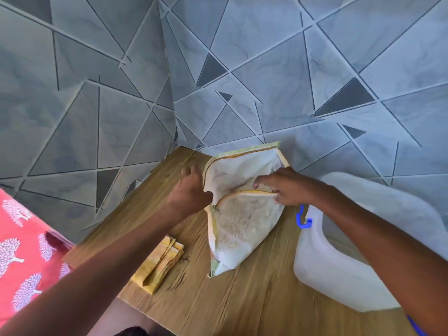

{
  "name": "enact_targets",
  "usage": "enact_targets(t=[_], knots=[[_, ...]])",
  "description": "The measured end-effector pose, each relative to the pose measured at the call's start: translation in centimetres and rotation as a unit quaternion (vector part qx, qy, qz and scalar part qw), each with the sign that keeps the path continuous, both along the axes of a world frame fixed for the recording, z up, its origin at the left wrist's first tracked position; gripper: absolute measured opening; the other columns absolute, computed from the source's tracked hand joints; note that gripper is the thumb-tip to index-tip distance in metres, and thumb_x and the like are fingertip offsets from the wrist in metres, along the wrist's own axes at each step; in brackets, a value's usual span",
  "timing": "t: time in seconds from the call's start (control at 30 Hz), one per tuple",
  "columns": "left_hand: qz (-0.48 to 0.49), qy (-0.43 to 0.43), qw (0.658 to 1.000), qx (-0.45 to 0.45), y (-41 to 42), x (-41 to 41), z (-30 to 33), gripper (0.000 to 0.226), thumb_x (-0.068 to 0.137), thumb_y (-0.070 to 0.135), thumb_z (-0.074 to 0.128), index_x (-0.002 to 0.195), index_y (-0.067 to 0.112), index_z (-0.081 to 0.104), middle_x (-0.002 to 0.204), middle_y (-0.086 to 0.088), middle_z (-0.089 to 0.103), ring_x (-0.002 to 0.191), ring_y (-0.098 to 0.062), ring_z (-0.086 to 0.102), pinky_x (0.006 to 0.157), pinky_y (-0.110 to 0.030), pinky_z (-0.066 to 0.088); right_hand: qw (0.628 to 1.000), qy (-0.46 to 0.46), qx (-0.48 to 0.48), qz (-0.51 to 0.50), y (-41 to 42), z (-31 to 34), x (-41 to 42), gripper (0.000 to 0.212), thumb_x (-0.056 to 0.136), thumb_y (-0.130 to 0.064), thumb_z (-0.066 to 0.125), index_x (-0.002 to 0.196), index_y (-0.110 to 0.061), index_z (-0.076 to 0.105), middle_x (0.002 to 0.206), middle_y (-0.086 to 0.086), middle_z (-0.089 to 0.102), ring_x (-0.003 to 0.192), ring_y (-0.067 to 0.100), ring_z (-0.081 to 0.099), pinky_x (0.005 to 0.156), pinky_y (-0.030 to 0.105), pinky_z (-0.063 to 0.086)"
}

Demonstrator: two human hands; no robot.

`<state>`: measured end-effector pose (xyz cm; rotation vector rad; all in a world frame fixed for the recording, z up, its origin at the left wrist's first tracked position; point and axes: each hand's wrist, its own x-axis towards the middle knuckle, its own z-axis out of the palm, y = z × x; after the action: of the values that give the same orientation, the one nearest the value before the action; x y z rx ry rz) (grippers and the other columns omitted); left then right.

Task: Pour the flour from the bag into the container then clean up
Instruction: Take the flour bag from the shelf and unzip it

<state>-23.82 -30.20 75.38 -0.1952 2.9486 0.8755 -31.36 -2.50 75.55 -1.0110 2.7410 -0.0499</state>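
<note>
Where blurred, left hand [188, 190] unclear

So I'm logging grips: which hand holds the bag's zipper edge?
The right hand pinches the open zipper edge of the bag; the left hand grips the bag's outer side instead.
</note>
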Motion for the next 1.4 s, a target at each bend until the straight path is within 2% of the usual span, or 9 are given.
enact_targets(t=[0.13,0.3,0.53,0.73,0.87,0.93,1.03,1.3,1.4], knots=[[-0.043,0.024,0.999,-0.009,0.3,-2.8,0.7,0.022,0.078,0.006,0.063,0.097,0.017,0.068,0.100,-0.005,0.067,0.096,-0.029,0.069,0.072,-0.032,0.056,0.996,-0.082,0.030,0.003,0.2,0.9,0.1,0.027,0.068,0.007,0.070,0.063,-0.017,0.060,0.075,0.006,0.065,0.076,0.027,0.067,0.064,0.039,0.052],[-0.289,0.025,0.954,-0.071,0.4,-0.6,1.1,0.028,0.088,0.004,0.071,0.111,0.018,0.077,0.106,0.007,0.069,0.093,-0.005,0.060,0.073,-0.010,0.045,0.998,0.026,-0.056,-0.035,2.0,0.1,0.3,0.025,0.070,0.004,0.067,0.060,-0.016,0.057,0.095,-0.005,0.057,0.097,0.015,0.057,0.076,0.031,0.027],[-0.327,0.015,0.945,0.013,0.7,-0.4,-0.4,0.028,0.088,0.003,0.073,0.104,0.024,0.081,0.088,0.013,0.065,0.079,0.008,0.054,0.065,-0.003,0.038,0.984,0.151,0.009,0.092,-3.1,1.0,0.1,0.033,0.074,0.000,0.063,0.056,-0.022,0.046,0.163,-0.016,0.021,0.149,0.018,0.011,0.089,0.040,0.025],[-0.267,0.029,0.963,0.030,1.1,-0.8,-0.9,0.026,0.090,0.003,0.070,0.111,0.018,0.077,0.098,0.004,0.068,0.081,-0.005,0.055,0.063,-0.005,0.039,0.991,0.074,0.008,0.110,-4.6,0.0,-1.2,0.033,0.070,0.005,0.062,0.069,-0.026,0.053,0.147,-0.018,0.051,0.149,0.002,0.025,0.085,0.032,0.009],[-0.242,0.060,0.965,0.081,0.8,0.0,-0.8,0.023,0.093,0.010,0.067,0.108,0.028,0.064,0.088,0.002,0.065,0.076,-0.010,0.058,0.062,-0.023,0.048,0.995,0.080,-0.019,0.064,-3.3,-0.5,-1.7,0.023,0.072,-0.002,0.063,0.075,-0.025,0.061,0.111,-0.009,0.072,0.120,0.011,0.061,0.098,0.039,0.019],[-0.252,0.073,0.962,0.073,0.9,1.0,-0.4,0.006,0.095,0.028,0.064,0.100,0.031,0.061,0.097,0.004,0.064,0.087,-0.011,0.062,0.071,-0.035,0.056,0.996,0.083,-0.019,0.018,-2.6,-0.4,-1.9,0.018,0.076,-0.010,0.065,0.075,-0.027,0.061,0.097,-0.007,0.072,0.101,0.015,0.065,0.099,0.037,0.022],[-0.231,0.044,0.972,-0.024,1.4,2.6,-0.1,0.047,0.080,0.073,0.059,0.087,0.027,0.065,0.100,0.007,0.052,0.089,-0.011,0.055,0.069,-0.033,0.053,0.996,0.085,-0.030,-0.011,-2.4,-0.4,-1.9,0.008,0.079,-0.018,0.069,0.076,-0.025,0.067,0.092,-0.005,0.074,0.095,0.017,0.065,0.097,0.038,0.027],[-0.273,0.089,0.954,-0.086,1.7,4.1,0.0,0.024,0.084,0.015,0.066,0.063,0.013,0.053,0.086,0.003,0.048,0.072,-0.013,0.050,0.055,-0.030,0.043,0.996,0.078,-0.040,-0.028,-3.1,0.3,-1.3,0.008,0.082,-0.021,0.074,0.088,-0.017,0.071,0.096,-0.004,0.073,0.101,0.021,0.062,0.104,0.040,0.031],[-0.277,0.106,0.952,-0.069,1.8,4.8,-0.7,0.035,0.083,0.012,0.062,0.060,0.024,0.038,0.081,0.006,0.046,0.068,-0.011,0.046,0.054,-0.027,0.039,0.998,0.038,-0.045,0.006,-3.2,-0.2,-0.5,0.038,0.079,-0.019,0.078,0.109,-0.023,0.056,0.099,-0.006,0.069,0.100,0.019,0.059,0.103,0.040,0.033]])
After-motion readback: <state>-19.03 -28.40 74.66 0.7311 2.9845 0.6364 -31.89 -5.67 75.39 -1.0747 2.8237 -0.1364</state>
